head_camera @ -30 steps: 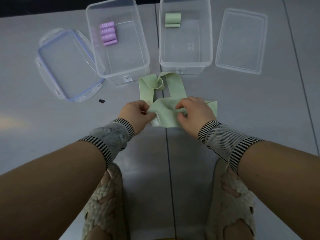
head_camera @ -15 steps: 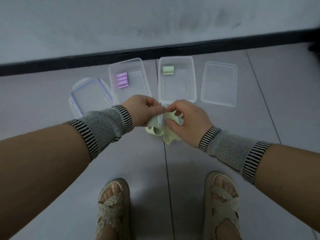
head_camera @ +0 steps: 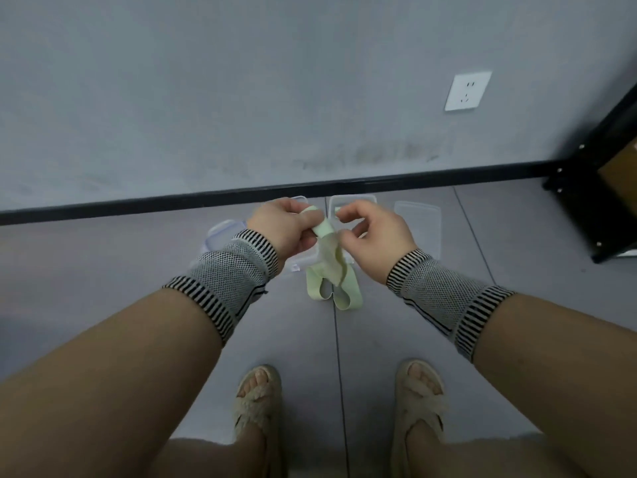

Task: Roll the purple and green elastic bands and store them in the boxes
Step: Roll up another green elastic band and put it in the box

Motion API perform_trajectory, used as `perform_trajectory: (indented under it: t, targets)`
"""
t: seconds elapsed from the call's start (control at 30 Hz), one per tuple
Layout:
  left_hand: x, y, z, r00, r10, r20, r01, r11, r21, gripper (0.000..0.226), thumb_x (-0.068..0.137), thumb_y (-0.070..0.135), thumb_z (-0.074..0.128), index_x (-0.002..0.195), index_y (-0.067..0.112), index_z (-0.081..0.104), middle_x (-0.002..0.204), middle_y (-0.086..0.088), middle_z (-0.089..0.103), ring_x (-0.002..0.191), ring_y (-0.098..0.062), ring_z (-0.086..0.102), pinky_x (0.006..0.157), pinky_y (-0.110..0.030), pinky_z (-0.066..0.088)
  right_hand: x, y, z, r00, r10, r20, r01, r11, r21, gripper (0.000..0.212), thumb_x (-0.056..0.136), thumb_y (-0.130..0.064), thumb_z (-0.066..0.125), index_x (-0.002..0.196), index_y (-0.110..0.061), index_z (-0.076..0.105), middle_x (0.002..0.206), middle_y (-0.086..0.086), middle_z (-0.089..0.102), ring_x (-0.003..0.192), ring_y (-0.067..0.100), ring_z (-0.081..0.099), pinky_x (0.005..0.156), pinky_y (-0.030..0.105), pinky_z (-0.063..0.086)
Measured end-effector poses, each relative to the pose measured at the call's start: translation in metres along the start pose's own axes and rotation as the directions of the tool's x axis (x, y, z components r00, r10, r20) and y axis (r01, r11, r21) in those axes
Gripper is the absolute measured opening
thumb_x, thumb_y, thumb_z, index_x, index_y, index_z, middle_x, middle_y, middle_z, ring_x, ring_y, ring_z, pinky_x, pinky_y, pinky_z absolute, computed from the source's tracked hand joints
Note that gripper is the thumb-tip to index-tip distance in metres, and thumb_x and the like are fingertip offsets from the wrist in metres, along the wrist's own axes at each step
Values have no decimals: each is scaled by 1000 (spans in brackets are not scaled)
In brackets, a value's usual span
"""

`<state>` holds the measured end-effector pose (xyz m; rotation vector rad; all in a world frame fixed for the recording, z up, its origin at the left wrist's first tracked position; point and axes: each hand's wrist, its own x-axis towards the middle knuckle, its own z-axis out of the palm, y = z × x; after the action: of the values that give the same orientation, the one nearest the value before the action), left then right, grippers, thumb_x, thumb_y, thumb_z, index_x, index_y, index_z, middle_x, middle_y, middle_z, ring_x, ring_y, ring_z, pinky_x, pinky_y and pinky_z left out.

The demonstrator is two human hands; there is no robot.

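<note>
A pale green elastic band [head_camera: 331, 270] hangs in the air between my hands, its loose loops dangling downward. My left hand [head_camera: 286, 227] pinches the rolled upper end of the band. My right hand [head_camera: 374, 232] holds the band just to the right of that roll, fingers curled. Both clear boxes sit on the floor behind my hands and are mostly hidden: a corner of the left box [head_camera: 303, 262] shows under my left hand, and the far rim of the right box [head_camera: 351, 200] shows above my right hand. The purple rolls are hidden.
A clear lid [head_camera: 422, 229] lies right of the boxes, and a blue-edged lid [head_camera: 220, 234] left of them. A black baseboard [head_camera: 138, 205] runs along the grey wall, with a white socket [head_camera: 467, 91]. A black shelf frame [head_camera: 599, 188] stands at the right. My sandalled feet [head_camera: 256, 405] are below.
Both hands lifted the green band off the floor and raised it. The view tilted up, so the wall fills the top and the boxes now sit behind my hands.
</note>
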<state>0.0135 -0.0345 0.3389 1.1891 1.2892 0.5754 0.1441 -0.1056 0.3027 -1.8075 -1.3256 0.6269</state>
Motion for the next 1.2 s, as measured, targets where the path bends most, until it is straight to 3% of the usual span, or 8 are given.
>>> perform_trajectory:
  t: [0.17,0.3,0.37,0.5,0.63,0.8,1.0,1.2]
  targets:
    - [-46,24,-5,999,-6,-33,0,985,-170,13,87,15,64,81,8,56,50,1,64,42,-5,60,42,-15,46,-35,-43,-10,995,-99,14,99,995,23,26,80,-19,65,104,-28,57,105,-14,59,89,7,62,83,29,50]
    - [-73,32,-13,999,-31,-18,29,992,-120,26,92,31,55,75,13,60,57,2,66,47,-5,60,42,-15,39,-47,-60,-18,990,-51,-132,67,990,121,6,85,-17,66,85,-22,66,79,-13,65,76,4,62,77,22,50]
    - [-79,31,-20,996,38,-78,-40,999,-25,29,93,34,51,78,14,66,72,0,69,55,-7,58,48,-20,38,-47,-67,-24,985,73,-157,-21,949,314,10,84,-15,67,78,-22,64,76,-4,67,75,11,64,78,27,53]
    - [-90,17,-28,967,248,-64,-248,969,20,25,91,19,55,114,17,66,108,4,66,92,-1,59,86,-24,44,-49,-82,-29,975,222,23,-176,699,694,21,87,-7,62,69,-17,64,74,9,69,73,25,67,75,38,56]
    - [-91,3,-25,930,366,-28,-366,931,5,22,91,12,56,110,14,66,92,7,67,73,12,59,68,-7,45,-53,-80,-17,964,209,163,-263,685,679,34,89,-6,58,58,-18,65,71,8,68,69,25,67,67,34,55]
    - [-75,-17,-23,939,336,-72,-340,939,-44,10,89,17,59,87,13,68,83,-9,69,79,-21,62,80,-41,52,-50,-66,-3,975,197,101,-220,807,548,12,86,-12,65,77,-20,66,72,5,67,70,21,66,70,37,57]
    - [-60,-26,-14,957,290,-29,-291,956,-32,18,82,34,56,81,17,63,78,-8,64,71,-22,57,70,-41,48,-42,-62,0,987,160,-23,-129,863,489,15,84,-6,66,74,-17,65,63,-3,62,49,-3,55,51,14,45]
    - [-50,-23,-14,955,295,11,-292,948,-127,16,81,31,58,77,16,62,77,-9,64,72,-22,58,71,-44,49,-29,-54,-3,985,170,-27,-130,839,529,15,81,-10,70,70,-21,68,70,0,67,67,11,62,67,28,53]
